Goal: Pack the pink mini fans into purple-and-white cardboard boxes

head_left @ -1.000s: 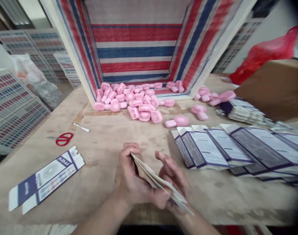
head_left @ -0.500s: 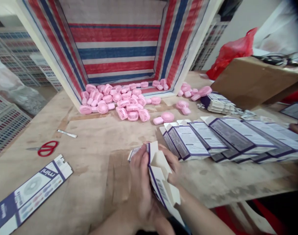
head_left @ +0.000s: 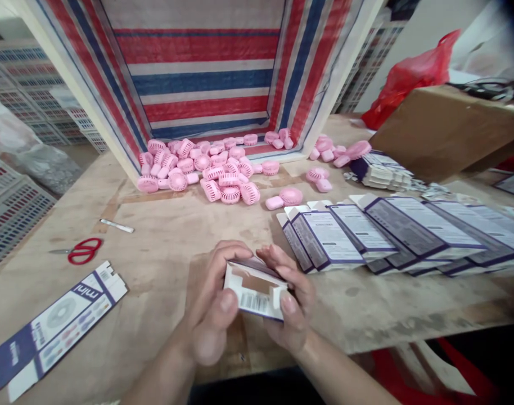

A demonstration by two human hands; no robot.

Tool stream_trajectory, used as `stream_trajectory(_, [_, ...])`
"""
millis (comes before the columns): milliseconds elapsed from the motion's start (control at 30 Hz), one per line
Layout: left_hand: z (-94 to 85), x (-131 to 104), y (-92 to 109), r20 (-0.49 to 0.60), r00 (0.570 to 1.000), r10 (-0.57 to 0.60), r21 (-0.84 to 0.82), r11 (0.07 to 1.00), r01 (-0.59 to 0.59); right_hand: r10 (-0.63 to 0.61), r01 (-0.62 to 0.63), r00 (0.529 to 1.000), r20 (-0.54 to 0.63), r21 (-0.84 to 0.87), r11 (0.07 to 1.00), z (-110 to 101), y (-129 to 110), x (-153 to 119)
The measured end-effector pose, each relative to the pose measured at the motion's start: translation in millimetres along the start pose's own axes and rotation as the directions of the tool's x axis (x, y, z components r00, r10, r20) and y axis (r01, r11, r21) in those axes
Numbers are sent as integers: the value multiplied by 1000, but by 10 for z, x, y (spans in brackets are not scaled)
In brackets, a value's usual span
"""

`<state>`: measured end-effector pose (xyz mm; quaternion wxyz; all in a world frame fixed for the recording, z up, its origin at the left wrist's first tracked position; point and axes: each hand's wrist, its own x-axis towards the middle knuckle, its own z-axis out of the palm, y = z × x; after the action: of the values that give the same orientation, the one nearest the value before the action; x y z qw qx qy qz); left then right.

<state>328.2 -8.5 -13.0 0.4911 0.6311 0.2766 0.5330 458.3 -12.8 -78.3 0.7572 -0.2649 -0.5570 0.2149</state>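
Between my two hands is a small white and purple carton [head_left: 257,287], its barcoded end facing me with an opening in it. My left hand [head_left: 217,304] grips its left side, thumb at the near end. On the right side, my right hand [head_left: 293,298] wraps round it with the thumb near the barcode. Just right of my hands lie rows of assembled cartons [head_left: 333,239]. A pink mini fan [head_left: 289,197] rests beyond them, near a heap of pink fans [head_left: 202,166].
Flattened cartons [head_left: 54,326] lie at the left, with red-handled scissors [head_left: 83,251] and a white pen [head_left: 117,226] above them. A striped, cloth-lined container [head_left: 202,84] stands behind the fans. At the back right are a cardboard box [head_left: 446,129] and a stack of folded cartons [head_left: 383,171].
The carton has turned from steeply tilted with loose flaps to an end-on view, its flaps mostly folded in. My hands have moved to either side of it. The other person's hand at right is gone.
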Motion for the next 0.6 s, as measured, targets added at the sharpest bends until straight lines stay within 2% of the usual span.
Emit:
stream_trajectory(67, [38,-39,-30,72,995,-63,-161,984,74,16,-16,999,-28,-23,1000,-15,-22,25])
stream_trajectory(167, [36,-73,-88,99,992,-80,-92,992,89,21,-23,999,-42,-58,998,-48,-1,94])
stream_trajectory(300, [27,-86,-155,106,994,-18,-80,996,26,-5,4,1000,-22,-59,998,-65,25,164])
stream_trajectory(433, [34,-66,-194,87,987,137,15,990,-138,-33,34,999,23,-37,999,-47,16,156])
stream_trajectory(533, [24,-44,-240,70,988,139,-20,990,-138,-67,72,996,66,-66,995,-25,32,92])
stream_trajectory(600, [22,-45,-272,7,995,103,6,995,-103,-54,61,996,75,-91,994,-17,55,33])
